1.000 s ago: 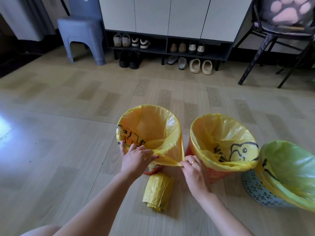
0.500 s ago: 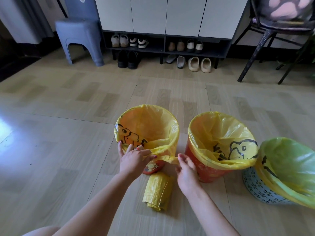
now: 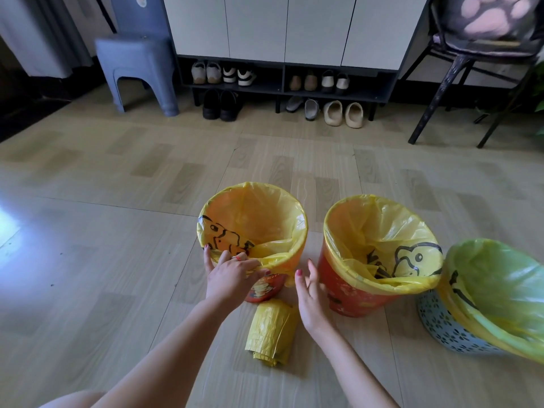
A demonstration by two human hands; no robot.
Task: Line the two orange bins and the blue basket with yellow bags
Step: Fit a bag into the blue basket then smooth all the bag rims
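Two orange bins stand side by side on the floor, each with a yellow bag folded over its rim: the left bin [image 3: 266, 290] and the right bin [image 3: 350, 293]. At the right edge a blue basket [image 3: 441, 325] leans, lined with a yellow bag [image 3: 500, 290]. My left hand [image 3: 229, 275] pinches the bag's edge [image 3: 276, 262] at the near rim of the left bin. My right hand [image 3: 309, 298] hovers between the two bins, fingers straight, holding nothing. A roll of yellow bags [image 3: 272, 331] lies on the floor below the left bin.
A blue plastic stool [image 3: 138, 69] stands at the far left. A shoe cabinet [image 3: 282, 30] with several pairs of shoes [image 3: 220, 104] lines the back wall. A black chair [image 3: 471, 69] with a paw cushion is at the far right.
My right hand has let go of the bag's edge on the left bin and opened, drawing back between the bins. My left hand stays on the rim.
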